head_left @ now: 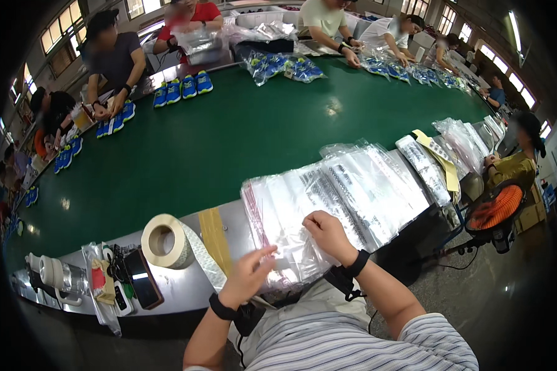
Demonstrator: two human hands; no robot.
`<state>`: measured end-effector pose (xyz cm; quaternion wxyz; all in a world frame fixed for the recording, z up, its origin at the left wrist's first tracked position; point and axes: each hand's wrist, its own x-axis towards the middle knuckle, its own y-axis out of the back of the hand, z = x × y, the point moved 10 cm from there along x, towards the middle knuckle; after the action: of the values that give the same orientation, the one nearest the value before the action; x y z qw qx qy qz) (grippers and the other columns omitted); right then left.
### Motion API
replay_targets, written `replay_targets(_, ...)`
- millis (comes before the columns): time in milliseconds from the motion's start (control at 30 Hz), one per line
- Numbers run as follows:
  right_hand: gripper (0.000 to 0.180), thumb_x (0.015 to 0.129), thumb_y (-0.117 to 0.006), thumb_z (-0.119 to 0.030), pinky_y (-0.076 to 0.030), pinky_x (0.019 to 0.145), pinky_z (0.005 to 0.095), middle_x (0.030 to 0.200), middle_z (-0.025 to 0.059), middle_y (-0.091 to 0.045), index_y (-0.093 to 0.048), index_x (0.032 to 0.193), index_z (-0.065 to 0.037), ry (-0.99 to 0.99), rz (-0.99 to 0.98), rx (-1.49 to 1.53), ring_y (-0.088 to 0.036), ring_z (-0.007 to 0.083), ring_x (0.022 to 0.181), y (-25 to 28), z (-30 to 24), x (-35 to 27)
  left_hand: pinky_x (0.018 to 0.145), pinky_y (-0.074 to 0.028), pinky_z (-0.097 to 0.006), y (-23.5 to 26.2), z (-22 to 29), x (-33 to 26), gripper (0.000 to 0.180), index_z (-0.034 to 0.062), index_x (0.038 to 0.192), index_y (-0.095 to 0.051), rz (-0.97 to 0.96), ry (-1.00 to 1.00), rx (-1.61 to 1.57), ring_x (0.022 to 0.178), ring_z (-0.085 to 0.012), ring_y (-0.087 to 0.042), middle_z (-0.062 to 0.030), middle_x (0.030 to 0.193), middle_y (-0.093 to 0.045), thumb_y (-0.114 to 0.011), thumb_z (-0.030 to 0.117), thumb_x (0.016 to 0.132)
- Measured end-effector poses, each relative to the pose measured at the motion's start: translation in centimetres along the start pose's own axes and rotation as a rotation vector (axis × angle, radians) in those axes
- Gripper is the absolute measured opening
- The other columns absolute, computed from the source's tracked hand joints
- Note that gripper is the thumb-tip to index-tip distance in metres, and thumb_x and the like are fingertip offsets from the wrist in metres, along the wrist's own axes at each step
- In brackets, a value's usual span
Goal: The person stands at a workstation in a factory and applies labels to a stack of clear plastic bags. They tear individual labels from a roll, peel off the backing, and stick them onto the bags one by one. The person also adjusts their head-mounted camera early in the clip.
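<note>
A stack of clear plastic bags (284, 204) with dark print and a pink edge lies in front of me on the metal ledge. My right hand (329, 235) is above the stack, its fingers curled in a pinch at the clear film of the top bag. To its left, my left hand (249, 275) is at the stack's near left edge, thumb and fingers apart, with no held thing visible. Beside the left hand runs a pale strip of labels (201, 253), unwound from a large label roll (167, 241). Both wrists wear black bands.
Beyond the ledge is a green conveyor belt (185, 154) with blue shoes (182, 88) and bagged shoes (266, 66). Several people work along its far side. A phone (143, 279) and clear jug (62, 275) stand left; an orange fan (495, 210) stands right.
</note>
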<state>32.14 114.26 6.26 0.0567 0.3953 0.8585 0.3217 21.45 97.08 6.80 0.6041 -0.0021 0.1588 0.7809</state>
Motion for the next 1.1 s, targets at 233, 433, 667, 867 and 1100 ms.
replay_targets(233, 0.012, 0.087, -0.055, -0.009, -0.050, 0.062, 0.0313, 0.081, 0.0106, -0.066, -0.062, 0.096, -0.004, 0.147, -0.163, 0.156, -0.063, 0.0221, 0.067, -3.1, -0.7, -0.4, 0.093, -0.049, -0.041, -6.7, 0.5, 8.0, 0.044, -0.0080, 0.122, -0.050, -0.306, 0.028, -1.110, 0.113, -0.0298, -0.056, -0.0220, 0.118, -0.058, -0.037, 0.029, 0.101)
replay_targets(433, 0.018, 0.095, -0.053, -0.016, -0.037, 0.051, 0.0200, 0.066, -0.0012, -0.053, -0.058, 0.086, -0.002, -0.293, 0.003, 0.697, -0.047, 0.0049, 0.057, 3.4, 2.1, 0.6, 0.093, -0.050, -0.038, -5.5, -4.0, 9.4, 0.033, -0.0024, 0.127, -0.046, -0.054, 0.082, -1.011, 0.114, -0.0254, -0.057, -0.0160, 0.127, -0.053, -0.037, 0.015, 0.100)
replay_targets(667, 0.061, 0.086, -0.067, -0.020, -0.047, 0.089, 0.0353, 0.116, 0.0167, -0.058, -0.038, 0.137, -0.004, 0.062, -0.423, 0.341, -0.061, 0.0235, 0.101, 0.6, -4.3, -2.2, 0.086, -0.053, -0.040, -6.6, -2.6, 9.9, 0.032, -0.0009, 0.125, -0.049, 0.012, 0.313, -0.948, 0.100, -0.0289, -0.059, -0.0161, 0.113, -0.057, -0.042, 0.012, 0.097)
replay_targets(867, 0.069, 0.074, -0.076, -0.027, -0.048, 0.087, 0.0399, 0.118, 0.0204, -0.056, -0.045, 0.128, 0.004, 0.492, -0.128, -0.334, -0.059, 0.0355, 0.101, 1.6, -7.3, -6.5, 0.109, -0.025, -0.057, -7.2, 0.8, 8.1, 0.075, 0.0030, 0.148, -0.020, -0.213, 0.382, -1.366, 0.129, -0.0376, -0.039, -0.0242, 0.148, -0.027, -0.033, 0.056, 0.096)
replay_targets(1100, 0.034, 0.100, -0.047, -0.025, -0.053, 0.077, 0.0338, 0.108, 0.0113, -0.062, -0.054, 0.125, -0.004, -0.194, 0.170, 0.870, -0.063, 0.0229, 0.096, 6.4, 4.2, -2.5, 0.108, -0.032, -0.044, 0.4, 10.9, -0.8, 0.061, -0.0035, 0.141, -0.030, 0.245, -0.464, -0.424, 0.131, -0.0305, -0.040, -0.0235, 0.143, -0.038, -0.039, 0.039, 0.098)
